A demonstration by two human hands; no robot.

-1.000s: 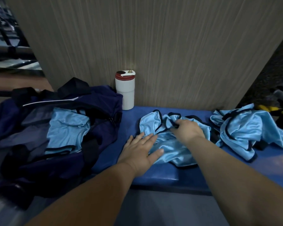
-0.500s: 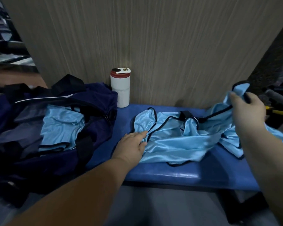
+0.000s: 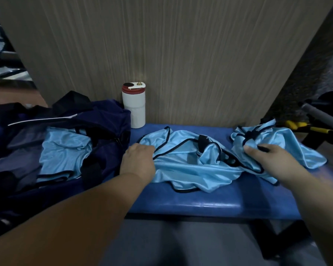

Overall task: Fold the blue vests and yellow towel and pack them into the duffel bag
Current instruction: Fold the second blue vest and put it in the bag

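Note:
A light blue vest (image 3: 188, 164) with black trim lies spread and wrinkled on the blue bench (image 3: 190, 202). My left hand (image 3: 137, 160) grips its left edge. My right hand (image 3: 267, 158) clutches its right end where the cloth bunches. Behind my right hand, a second crumpled blue vest (image 3: 288, 143) is heaped on the bench. The navy duffel bag (image 3: 96, 120) stands open at the left, and a folded blue vest (image 3: 63, 150) lies inside it. No yellow towel is in sight.
A white bottle with a red lid (image 3: 134, 105) stands against the wood-grain wall (image 3: 181, 54) beside the bag. Yellow-and-black gym gear (image 3: 304, 127) sits past the bench's right end. Grey floor lies below the bench's front edge.
My right hand came down from the raised position and now holds the vest low on the bench. The vest is stretched out wider. My left hand closed on the left edge.

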